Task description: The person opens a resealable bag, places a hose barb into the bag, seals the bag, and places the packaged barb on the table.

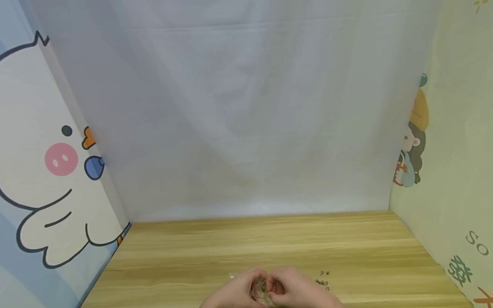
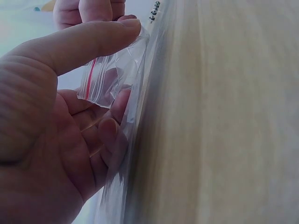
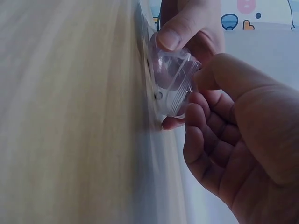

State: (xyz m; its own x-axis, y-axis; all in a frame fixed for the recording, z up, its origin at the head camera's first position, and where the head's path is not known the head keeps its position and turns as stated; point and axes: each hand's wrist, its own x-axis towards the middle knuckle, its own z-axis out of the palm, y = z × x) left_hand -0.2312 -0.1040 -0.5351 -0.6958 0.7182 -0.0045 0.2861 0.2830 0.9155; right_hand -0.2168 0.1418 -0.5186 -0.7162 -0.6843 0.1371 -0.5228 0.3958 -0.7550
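A small clear zip bag with a red line along its seal is between my two hands, low over the table. My left hand holds the bag's body, its thumb laid across the plastic and the other fingers curled beneath. With thumb and forefinger, my right hand pinches the bag at its ridged seal edge; its remaining fingers are curled in. A tiny dark piece shows at the bag's lower part in the right wrist view.
Several tiny dark metallic pieces lie on the wooden table to the right of my hands. A bit of clear plastic lies behind my left hand. A pale curtain closes the back, with printed cloths at both sides.
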